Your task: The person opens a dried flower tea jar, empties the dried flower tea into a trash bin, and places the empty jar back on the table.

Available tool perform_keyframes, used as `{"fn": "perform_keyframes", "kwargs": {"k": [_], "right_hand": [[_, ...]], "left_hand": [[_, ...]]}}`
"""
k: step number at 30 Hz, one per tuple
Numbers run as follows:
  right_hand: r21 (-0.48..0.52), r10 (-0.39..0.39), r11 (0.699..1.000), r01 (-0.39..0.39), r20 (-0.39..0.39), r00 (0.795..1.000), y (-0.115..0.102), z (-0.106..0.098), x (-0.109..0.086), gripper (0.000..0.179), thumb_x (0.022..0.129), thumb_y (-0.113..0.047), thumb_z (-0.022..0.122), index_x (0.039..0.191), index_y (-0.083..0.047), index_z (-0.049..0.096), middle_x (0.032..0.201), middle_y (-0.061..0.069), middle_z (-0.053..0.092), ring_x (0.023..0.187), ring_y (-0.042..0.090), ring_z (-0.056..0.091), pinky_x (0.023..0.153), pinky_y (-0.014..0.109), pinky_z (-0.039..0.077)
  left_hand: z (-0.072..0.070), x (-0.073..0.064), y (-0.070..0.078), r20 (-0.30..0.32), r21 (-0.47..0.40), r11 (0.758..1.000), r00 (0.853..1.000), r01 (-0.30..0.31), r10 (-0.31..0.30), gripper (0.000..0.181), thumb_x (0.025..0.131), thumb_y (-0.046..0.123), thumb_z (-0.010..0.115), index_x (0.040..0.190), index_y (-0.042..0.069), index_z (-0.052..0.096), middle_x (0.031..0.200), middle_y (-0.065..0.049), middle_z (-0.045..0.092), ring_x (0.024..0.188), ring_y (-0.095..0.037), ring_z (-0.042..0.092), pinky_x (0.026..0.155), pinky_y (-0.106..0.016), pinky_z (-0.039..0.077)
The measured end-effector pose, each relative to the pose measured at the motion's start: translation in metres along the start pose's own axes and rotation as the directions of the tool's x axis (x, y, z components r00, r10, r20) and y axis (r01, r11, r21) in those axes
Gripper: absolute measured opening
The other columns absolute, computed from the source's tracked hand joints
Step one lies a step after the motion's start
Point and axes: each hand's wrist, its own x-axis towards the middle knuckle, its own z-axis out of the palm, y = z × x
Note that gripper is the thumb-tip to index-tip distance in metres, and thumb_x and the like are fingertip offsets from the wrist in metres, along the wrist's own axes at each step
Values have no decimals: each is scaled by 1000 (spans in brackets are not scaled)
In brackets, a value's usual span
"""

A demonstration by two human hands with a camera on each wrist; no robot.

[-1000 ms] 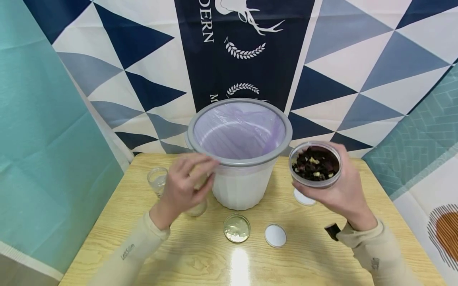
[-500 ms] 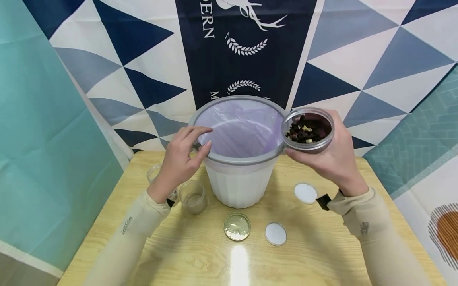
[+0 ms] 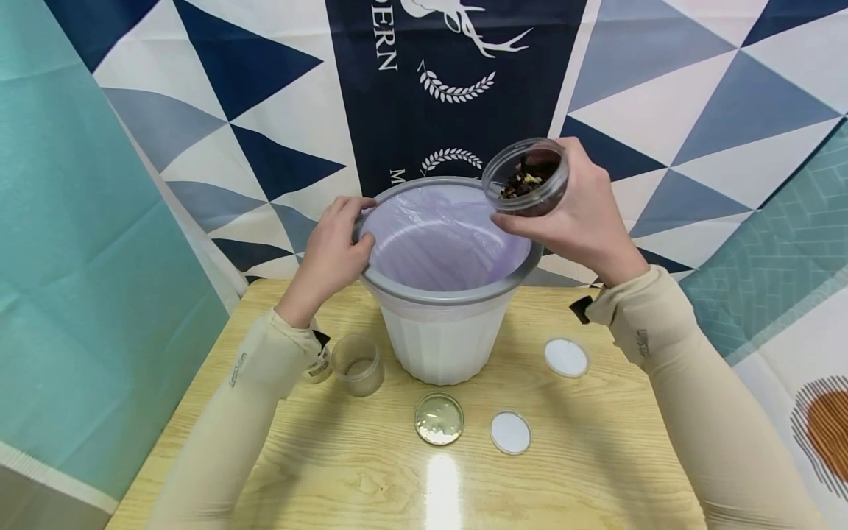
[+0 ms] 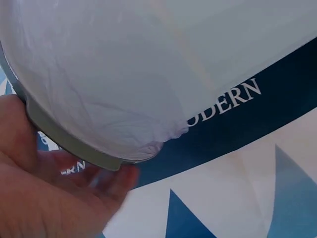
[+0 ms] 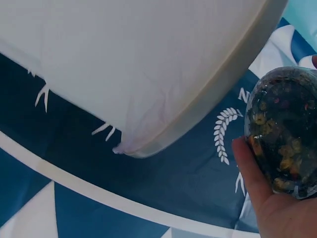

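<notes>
A white trash bin (image 3: 442, 342) with a grey rim and a thin purple liner (image 3: 437, 246) stands at the back of the table. My left hand (image 3: 333, 246) holds the bin's left rim; in the left wrist view its fingers curl under the grey rim (image 4: 74, 141). My right hand (image 3: 586, 210) grips a clear round jar (image 3: 526, 180), tilted toward the bin and over its right side. Dark dried bits with yellow pieces lie inside the jar, and the right wrist view shows these dried pieces (image 5: 285, 134) through its clear wall.
An open clear jar (image 3: 358, 366) stands left of the bin, with another small jar (image 3: 319, 366) partly hidden by the left sleeve. A gold-toned lid (image 3: 439, 419) and two white lids (image 3: 510, 432) lie on the wooden table (image 3: 371, 478). Patterned cloth (image 3: 278, 96) hangs behind.
My right hand has carried the jar up and left, from beside the bin to over its right rim, tilting it more. My left hand has moved onto the bin's left rim.
</notes>
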Motion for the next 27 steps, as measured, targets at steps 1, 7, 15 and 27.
{"fn": "perform_keyframes", "kwargs": {"k": [1,7,15,27], "right_hand": [[-9,-3,1000,3,10,1000,0,1,5,84,68,-27,95,136,-3,52,126,5,65,112,16,64,93,15,46],[-50,-2,999,5,68,998,2,8,25,87,69,-30,94,137,0,50,129,13,64,115,24,64,102,41,53],[-133,15,991,6,160,987,6,20,33,87,70,-33,92,137,1,48,131,18,63,118,33,62,105,52,52],[-189,40,982,-5,178,983,9,15,33,90,70,-32,93,139,3,46,134,21,60,119,37,60,105,56,51]], "left_hand": [[-1,3,1,26,20,999,999,36,-36,53,95,13,53,147,3,52,149,-19,52,139,-36,48,115,-55,40],[-3,20,7,159,159,973,969,166,-191,65,100,25,47,158,-2,35,156,-24,45,142,-41,47,115,-59,40],[-1,31,7,243,196,964,943,182,-228,67,95,13,42,160,1,33,156,-26,43,141,-40,45,119,-53,38],[0,32,11,240,210,957,938,202,-251,66,96,10,41,161,2,32,156,-27,44,142,-40,45,119,-52,38]]}}
